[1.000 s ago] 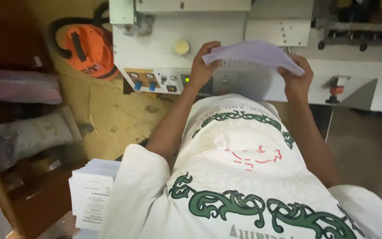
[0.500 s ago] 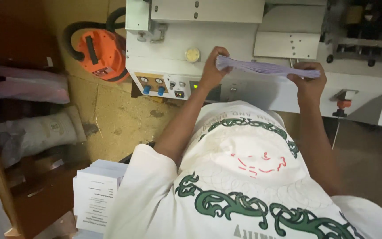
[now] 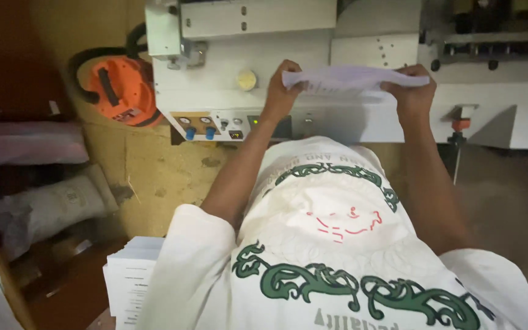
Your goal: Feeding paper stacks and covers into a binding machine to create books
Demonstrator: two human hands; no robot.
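I look down over my white shirt with green and red print. A thin stack of pale paper sheets (image 3: 352, 78) is held edge-on over the white machine (image 3: 288, 36). My left hand (image 3: 283, 85) grips the stack's left end. My right hand (image 3: 412, 88) grips its right end. The sheets lie nearly flat and level, just above the machine's table surface.
A control panel (image 3: 215, 125) with blue knobs and a lit indicator sits on the machine's front. An orange vacuum cleaner (image 3: 120, 88) stands on the floor at left. Filled sacks (image 3: 38, 205) lie at the left. A pile of printed white sheets (image 3: 132, 281) rests at lower left.
The stack was fanned with its face toward me; it has since been turned flat and edge-on, and both hands have lowered it toward the machine.
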